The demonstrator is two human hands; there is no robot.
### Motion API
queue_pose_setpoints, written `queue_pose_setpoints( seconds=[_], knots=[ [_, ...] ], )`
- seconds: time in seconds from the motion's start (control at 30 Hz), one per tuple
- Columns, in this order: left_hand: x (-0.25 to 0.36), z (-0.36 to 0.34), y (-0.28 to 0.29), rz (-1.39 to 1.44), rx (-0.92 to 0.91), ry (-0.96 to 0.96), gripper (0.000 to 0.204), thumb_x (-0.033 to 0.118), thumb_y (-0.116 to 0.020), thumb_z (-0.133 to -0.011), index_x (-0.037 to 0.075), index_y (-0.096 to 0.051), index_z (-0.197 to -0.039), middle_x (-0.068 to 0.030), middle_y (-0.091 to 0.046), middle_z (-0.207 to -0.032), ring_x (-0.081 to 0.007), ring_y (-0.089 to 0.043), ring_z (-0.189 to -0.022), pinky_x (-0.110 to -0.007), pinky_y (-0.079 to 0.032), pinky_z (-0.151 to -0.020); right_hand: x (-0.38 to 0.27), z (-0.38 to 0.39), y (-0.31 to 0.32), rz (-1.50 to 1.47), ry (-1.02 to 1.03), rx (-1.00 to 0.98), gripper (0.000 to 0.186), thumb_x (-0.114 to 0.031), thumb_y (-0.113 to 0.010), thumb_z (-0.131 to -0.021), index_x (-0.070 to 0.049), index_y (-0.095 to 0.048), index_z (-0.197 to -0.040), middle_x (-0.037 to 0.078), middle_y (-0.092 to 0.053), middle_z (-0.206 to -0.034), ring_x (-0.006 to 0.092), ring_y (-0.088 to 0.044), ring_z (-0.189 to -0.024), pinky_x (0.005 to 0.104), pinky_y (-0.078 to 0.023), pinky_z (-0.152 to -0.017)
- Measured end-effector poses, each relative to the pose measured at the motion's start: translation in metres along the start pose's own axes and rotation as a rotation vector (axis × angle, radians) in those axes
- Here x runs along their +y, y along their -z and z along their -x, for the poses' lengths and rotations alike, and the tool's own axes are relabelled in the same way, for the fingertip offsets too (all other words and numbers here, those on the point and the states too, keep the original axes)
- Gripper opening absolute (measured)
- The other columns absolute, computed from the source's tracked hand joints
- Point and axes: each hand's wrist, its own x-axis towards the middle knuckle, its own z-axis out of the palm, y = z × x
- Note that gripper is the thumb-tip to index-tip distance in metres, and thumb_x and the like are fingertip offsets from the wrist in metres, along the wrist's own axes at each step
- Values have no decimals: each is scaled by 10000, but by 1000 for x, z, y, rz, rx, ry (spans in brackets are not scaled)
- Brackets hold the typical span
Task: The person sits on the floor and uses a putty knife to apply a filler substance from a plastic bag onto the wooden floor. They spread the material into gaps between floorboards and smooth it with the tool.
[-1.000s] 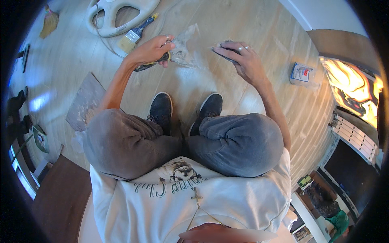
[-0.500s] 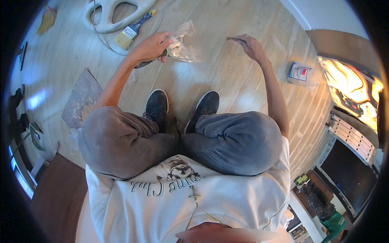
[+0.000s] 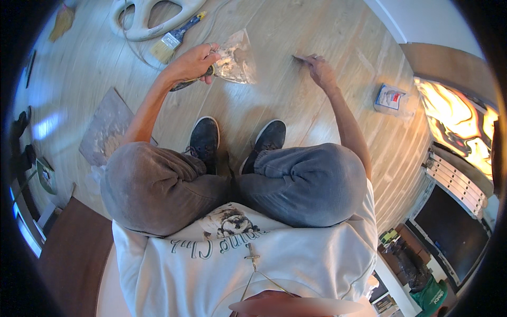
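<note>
My left hand (image 3: 191, 65) is closed round the dark handle of a wide putty knife (image 3: 235, 57), held above the floor. Its blade points right and is smeared with pale filler. Across from it, fingers pinched, my right hand (image 3: 321, 73) grips a small thin dark blade (image 3: 300, 58), seen almost edge-on; its exact kind is hard to tell. The tip points left toward the putty knife, and a gap separates the two. Under both hands lies the wood-plank floor (image 3: 274, 95).
A bristle brush (image 3: 171, 41) lies by a pale chair-like frame (image 3: 138, 26) and a cable. Left of my knee is a filler-smeared board (image 3: 103, 127). To the right are a small plastic bag (image 3: 390, 98), a glowing fireplace screen (image 3: 458, 119) and a folded ladder (image 3: 457, 182).
My right hand has shifted slightly left and down, with the small blade tilting more. The left hand with the putty knife has moved a little left.
</note>
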Motion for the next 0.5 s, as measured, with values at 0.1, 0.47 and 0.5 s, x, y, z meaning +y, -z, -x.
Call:
queue_pose_setpoints(
  seconds=[0.1,0.47,0.5],
  knots=[
    [6,-2,1,-4,-43,26,601,298,-494,-1064,-139,-364,-1455,-151,-650,-1071,-123,-658,-604,-266,-503,-525,22,-14,-1,-91,-42,107,498,-105,-616,-879,-257,-612,-1352,117,-636,-1274,340,-594,-1183,463,-524,-934],
    [6,1,2,-20,8,23,603,294,-502,-1060,-144,-367,-1452,-183,-650,-1163,-128,-666,-627,-282,-522,-553,10,20,-9,-77,-13,147,295,-179,-589,-948,-161,-677,-1228,154,-669,-1196,398,-620,-1113,476,-524,-896],
    [8,-2,2,-26,-1,21,605,295,-503,-1060,-143,-366,-1454,-175,-652,-1146,-128,-667,-629,-281,-521,-553,32,10,-12,-113,-37,172,284,-193,-583,-959,-156,-681,-1223,164,-681,-1162,401,-629,-1094,480,-528,-884]
  ],
)
